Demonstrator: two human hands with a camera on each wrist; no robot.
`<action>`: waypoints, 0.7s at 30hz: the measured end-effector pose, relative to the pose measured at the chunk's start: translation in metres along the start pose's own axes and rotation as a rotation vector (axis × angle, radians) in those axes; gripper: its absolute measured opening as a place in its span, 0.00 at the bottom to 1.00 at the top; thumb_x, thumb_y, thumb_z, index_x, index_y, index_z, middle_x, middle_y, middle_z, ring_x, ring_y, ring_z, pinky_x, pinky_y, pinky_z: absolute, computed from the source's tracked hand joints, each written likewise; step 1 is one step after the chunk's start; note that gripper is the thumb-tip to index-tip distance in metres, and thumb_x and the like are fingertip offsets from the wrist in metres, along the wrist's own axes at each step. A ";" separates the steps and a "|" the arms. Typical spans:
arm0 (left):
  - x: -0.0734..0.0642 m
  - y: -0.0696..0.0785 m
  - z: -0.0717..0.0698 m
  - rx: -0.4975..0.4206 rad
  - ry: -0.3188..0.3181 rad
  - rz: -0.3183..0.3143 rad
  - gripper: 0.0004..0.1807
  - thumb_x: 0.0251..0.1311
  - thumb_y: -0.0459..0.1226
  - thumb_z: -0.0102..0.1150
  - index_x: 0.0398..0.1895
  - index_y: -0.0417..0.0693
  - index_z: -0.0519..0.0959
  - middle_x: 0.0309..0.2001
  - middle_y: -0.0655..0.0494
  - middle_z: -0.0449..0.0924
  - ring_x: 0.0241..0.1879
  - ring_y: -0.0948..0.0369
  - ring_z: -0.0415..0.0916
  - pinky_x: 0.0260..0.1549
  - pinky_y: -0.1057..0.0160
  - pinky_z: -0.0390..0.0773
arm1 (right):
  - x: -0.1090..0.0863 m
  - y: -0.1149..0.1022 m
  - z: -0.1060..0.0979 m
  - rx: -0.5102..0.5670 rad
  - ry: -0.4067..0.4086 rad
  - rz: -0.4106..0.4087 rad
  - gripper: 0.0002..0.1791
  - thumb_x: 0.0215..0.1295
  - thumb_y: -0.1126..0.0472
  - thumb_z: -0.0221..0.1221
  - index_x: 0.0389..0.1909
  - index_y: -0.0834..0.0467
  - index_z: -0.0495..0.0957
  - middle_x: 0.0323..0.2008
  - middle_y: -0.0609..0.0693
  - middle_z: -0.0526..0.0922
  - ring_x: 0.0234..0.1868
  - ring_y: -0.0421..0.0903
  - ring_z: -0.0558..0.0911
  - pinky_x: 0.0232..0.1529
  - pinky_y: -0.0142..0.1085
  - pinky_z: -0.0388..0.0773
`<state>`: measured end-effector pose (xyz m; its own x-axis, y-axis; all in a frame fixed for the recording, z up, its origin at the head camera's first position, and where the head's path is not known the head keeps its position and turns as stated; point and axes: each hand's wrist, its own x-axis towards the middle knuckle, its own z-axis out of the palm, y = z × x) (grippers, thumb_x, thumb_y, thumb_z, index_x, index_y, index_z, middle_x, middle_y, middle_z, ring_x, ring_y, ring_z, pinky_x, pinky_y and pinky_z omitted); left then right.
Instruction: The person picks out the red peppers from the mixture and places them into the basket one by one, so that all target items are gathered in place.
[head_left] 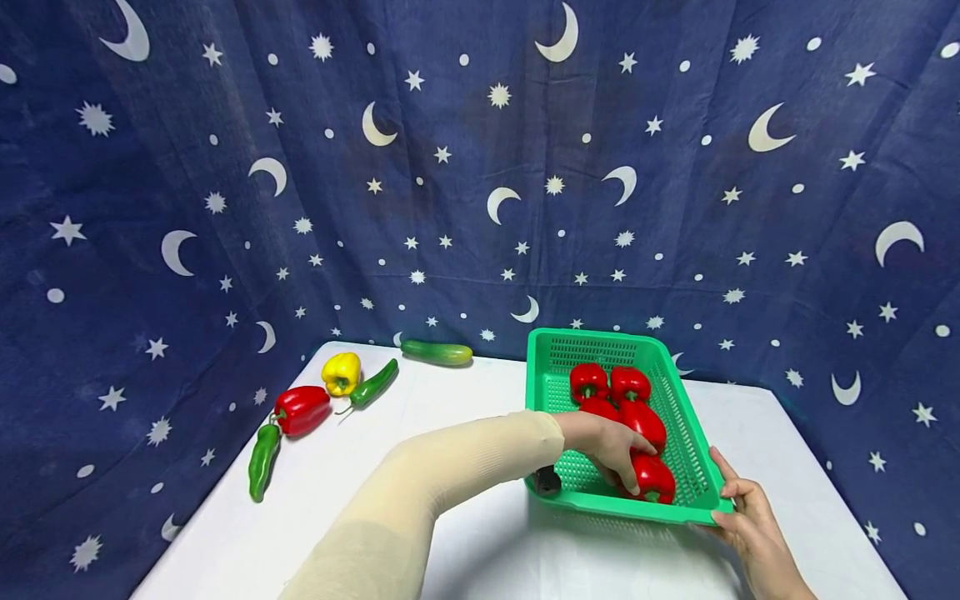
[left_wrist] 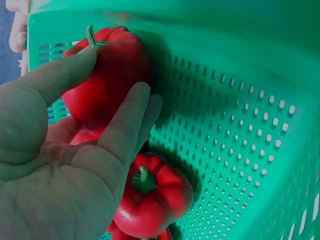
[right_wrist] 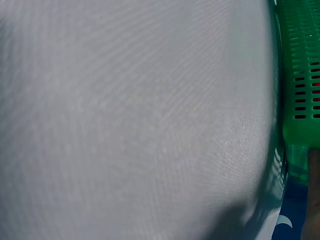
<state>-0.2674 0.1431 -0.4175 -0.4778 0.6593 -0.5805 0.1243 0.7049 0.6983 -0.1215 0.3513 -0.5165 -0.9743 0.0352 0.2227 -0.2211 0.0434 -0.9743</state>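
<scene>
My left hand (head_left: 609, 442) reaches into a green plastic basket (head_left: 592, 335), its thumb and fingers holding the nearest red bell pepper (head_left: 654, 479) at the front right. In the left wrist view the thumb lies by the green stem of that bell pepper (left_wrist: 112, 70), with fingers along its other side. Several more red bell peppers (head_left: 630, 383) sit farther back in the basket. My right hand (head_left: 753, 525) grips the basket's front right corner, thumb at the front rim and fingers along the right side. The right wrist view mostly shows white cloth (right_wrist: 140, 110) beside the basket wall (right_wrist: 300, 130).
On the left of the white table (head_left: 465, 383) lie a red bell pepper (head_left: 302, 410), a yellow bell pepper (head_left: 342, 373), and two long green peppers, one front (head_left: 262, 462) and one behind (head_left: 372, 385). A cucumber (head_left: 437, 352) is at the back. Blue star-patterned cloth (head_left: 450, 125) encloses the table.
</scene>
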 end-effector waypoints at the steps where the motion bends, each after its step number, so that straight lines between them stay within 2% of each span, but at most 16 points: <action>1: 0.000 -0.001 0.000 0.001 -0.002 0.000 0.40 0.60 0.25 0.68 0.75 0.60 0.70 0.56 0.59 0.73 0.43 0.64 0.77 0.44 0.62 0.85 | 0.000 0.000 0.000 -0.002 0.000 0.000 0.09 0.75 0.75 0.42 0.47 0.61 0.55 0.80 0.41 0.50 0.63 0.27 0.67 0.44 0.32 0.81; 8: -0.002 -0.001 -0.002 0.022 -0.017 0.005 0.43 0.61 0.25 0.68 0.77 0.61 0.67 0.58 0.61 0.71 0.44 0.65 0.75 0.44 0.63 0.85 | 0.000 -0.001 0.001 -0.001 -0.001 -0.003 0.10 0.75 0.75 0.42 0.47 0.60 0.56 0.80 0.40 0.50 0.63 0.26 0.68 0.44 0.32 0.81; 14: -0.010 0.007 -0.011 0.128 -0.016 0.008 0.44 0.62 0.28 0.69 0.78 0.65 0.64 0.63 0.65 0.69 0.47 0.67 0.71 0.46 0.64 0.84 | 0.000 -0.002 0.001 -0.002 -0.016 -0.028 0.10 0.74 0.77 0.41 0.47 0.60 0.55 0.79 0.39 0.51 0.62 0.26 0.70 0.45 0.32 0.82; 16: -0.013 0.009 -0.013 0.165 -0.015 0.005 0.43 0.62 0.30 0.70 0.78 0.65 0.65 0.64 0.65 0.69 0.47 0.68 0.72 0.46 0.64 0.84 | 0.000 -0.002 0.001 -0.001 -0.013 -0.027 0.10 0.74 0.77 0.41 0.47 0.61 0.55 0.79 0.40 0.50 0.62 0.26 0.70 0.45 0.32 0.82; 21: -0.022 0.010 -0.019 0.190 -0.012 -0.002 0.40 0.63 0.32 0.70 0.77 0.66 0.67 0.65 0.63 0.69 0.47 0.66 0.76 0.47 0.64 0.83 | 0.000 -0.001 0.000 0.002 -0.012 -0.027 0.10 0.74 0.76 0.41 0.47 0.60 0.55 0.79 0.39 0.51 0.62 0.26 0.70 0.44 0.32 0.82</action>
<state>-0.2723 0.1311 -0.3898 -0.4675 0.6603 -0.5878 0.2859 0.7421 0.6062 -0.1213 0.3508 -0.5156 -0.9683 0.0219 0.2487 -0.2477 0.0423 -0.9679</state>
